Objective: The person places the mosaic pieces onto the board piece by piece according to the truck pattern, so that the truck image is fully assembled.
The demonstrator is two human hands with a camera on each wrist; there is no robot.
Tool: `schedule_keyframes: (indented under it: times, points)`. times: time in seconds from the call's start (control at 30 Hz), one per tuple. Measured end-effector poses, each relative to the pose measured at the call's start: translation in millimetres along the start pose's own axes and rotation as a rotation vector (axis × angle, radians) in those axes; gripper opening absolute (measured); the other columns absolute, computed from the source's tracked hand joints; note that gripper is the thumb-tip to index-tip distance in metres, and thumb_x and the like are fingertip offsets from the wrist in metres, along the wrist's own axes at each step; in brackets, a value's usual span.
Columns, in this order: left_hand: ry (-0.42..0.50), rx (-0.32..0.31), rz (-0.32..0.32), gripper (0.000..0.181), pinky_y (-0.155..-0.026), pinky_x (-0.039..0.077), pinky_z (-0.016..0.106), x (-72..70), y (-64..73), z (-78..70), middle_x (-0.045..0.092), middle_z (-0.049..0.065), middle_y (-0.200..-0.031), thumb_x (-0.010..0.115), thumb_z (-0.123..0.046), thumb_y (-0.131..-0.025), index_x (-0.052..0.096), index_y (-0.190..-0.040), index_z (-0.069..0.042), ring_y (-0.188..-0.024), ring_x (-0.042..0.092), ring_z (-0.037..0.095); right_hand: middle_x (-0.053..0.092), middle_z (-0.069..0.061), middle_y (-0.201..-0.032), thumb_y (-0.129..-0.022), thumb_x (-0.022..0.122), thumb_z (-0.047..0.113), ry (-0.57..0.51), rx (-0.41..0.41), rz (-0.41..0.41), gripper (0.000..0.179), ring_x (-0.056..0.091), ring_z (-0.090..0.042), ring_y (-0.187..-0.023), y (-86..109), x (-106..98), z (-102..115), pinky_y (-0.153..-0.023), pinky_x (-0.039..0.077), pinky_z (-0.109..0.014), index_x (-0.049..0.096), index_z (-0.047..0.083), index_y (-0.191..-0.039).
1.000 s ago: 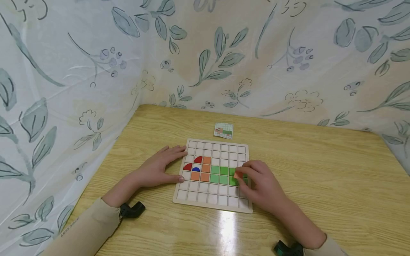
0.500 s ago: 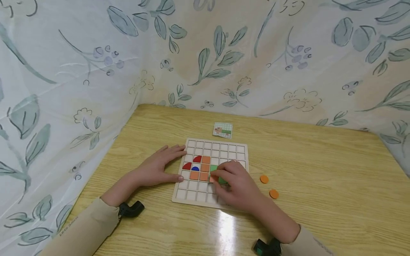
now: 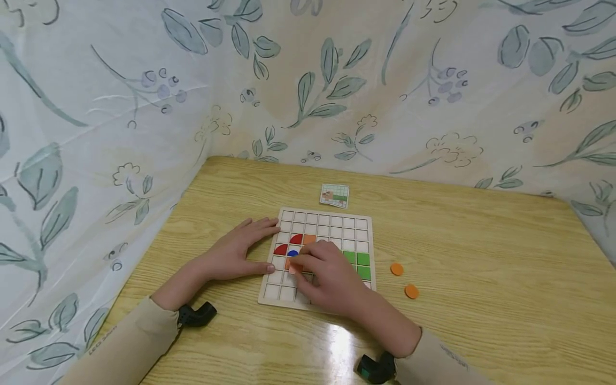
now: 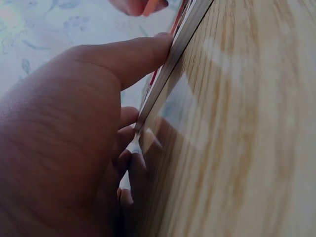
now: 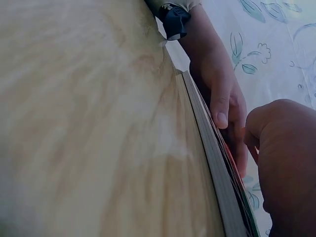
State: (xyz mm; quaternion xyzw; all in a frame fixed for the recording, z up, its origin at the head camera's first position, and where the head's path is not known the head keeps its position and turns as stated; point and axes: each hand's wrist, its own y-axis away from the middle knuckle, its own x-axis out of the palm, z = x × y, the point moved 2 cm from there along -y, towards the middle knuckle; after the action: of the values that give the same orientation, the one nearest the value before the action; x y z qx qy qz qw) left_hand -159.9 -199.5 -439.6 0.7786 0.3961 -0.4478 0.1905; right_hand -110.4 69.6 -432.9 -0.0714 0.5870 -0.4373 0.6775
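Observation:
A wooden grid board (image 3: pixel 324 218) lies on the table. Fingertips and thumb of my left hand (image 3: pixel 231 255) touch its left edge, the fingers spread and fairly straight. Over the board's left-centre cells, my right hand (image 3: pixel 332 278) pinches a small orange tile (image 3: pixel 292 269) between thumb and fingers. That tile (image 4: pixel 149 7) also shows at the top of the left wrist view. Two red quarter-circle tiles (image 3: pixel 281 249), a blue half-circle tile (image 3: pixel 292 253) and an orange square (image 3: pixel 310 239) sit in cells nearby. Green squares (image 3: pixel 363 272) fill cells at the right. My right hand hides several middle cells.
Two orange discs (image 3: pixel 411 291) lie on the table (image 3: pixel 481 278) right of the board. A small card (image 3: pixel 335 195) with a printed grid picture lies behind it. Patterned fabric (image 3: pixel 356 96) hangs along the back and left.
My right hand has moved left across the board with the orange tile. Green squares at the right and the two orange discs have come into view. My left hand stays in place.

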Motion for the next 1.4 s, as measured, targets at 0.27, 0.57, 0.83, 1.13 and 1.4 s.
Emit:
schedule_keyframes:
  times: [0.27,0.57,0.83,1.13,1.4]
  points:
    - [0.004,0.044,-0.002,0.089,-0.136,0.008,0.051,-0.9,0.0,-0.4,0.034,0.000,-0.177,0.082,-0.053,-0.094,0.047,-0.167,-0.016,-0.165,0.026,0.024,0.071,0.004,-0.105,-0.099,0.078,0.016,0.023,-0.007,0.008,0.013,0.061,-0.018,-0.097,-14.2,17,1,-0.088,0.053,-0.034,0.082,0.011,-0.110]
    - [0.011,0.072,-0.008,0.088,-0.135,0.009,0.053,-1.9,0.7,-2.8,0.034,0.004,-0.177,0.082,-0.047,-0.095,0.047,-0.167,-0.012,-0.165,0.027,0.026,0.070,0.001,-0.105,-0.101,0.076,0.016,0.044,0.031,0.055,0.011,0.064,-0.020,-0.101,-24.0,26,2,-0.100,0.051,-0.041,0.081,0.011,-0.109]
    - [0.009,0.081,-0.008,0.088,-0.135,0.010,0.056,-2.1,1.0,-4.3,0.034,0.007,-0.177,0.083,-0.046,-0.094,0.047,-0.166,-0.010,-0.165,0.027,0.030,0.071,0.003,-0.102,-0.100,0.077,0.015,0.055,0.047,0.075,0.007,0.065,-0.021,-0.100,-26.0,31,2,-0.100,0.051,-0.043,0.080,0.014,-0.106]
    - [-0.001,0.060,-0.001,0.088,-0.136,0.009,0.052,-1.9,0.8,-1.6,0.032,0.002,-0.178,0.081,-0.048,-0.095,0.046,-0.167,-0.012,-0.165,0.025,0.024,0.072,0.004,-0.108,-0.101,0.077,0.018,0.074,0.083,0.134,0.009,0.065,-0.020,-0.108,-27.6,30,1,-0.106,0.049,-0.043,0.080,0.017,-0.110]
    - [-0.002,0.057,-0.002,0.086,-0.136,0.009,0.052,-1.5,1.9,-0.7,0.032,0.002,-0.178,0.080,-0.049,-0.096,0.046,-0.167,-0.012,-0.165,0.025,0.024,0.072,0.005,-0.111,-0.103,0.075,0.019,0.062,0.096,0.155,0.008,0.064,-0.019,-0.111,-27.3,33,0,-0.108,0.047,-0.042,0.079,0.017,-0.109]
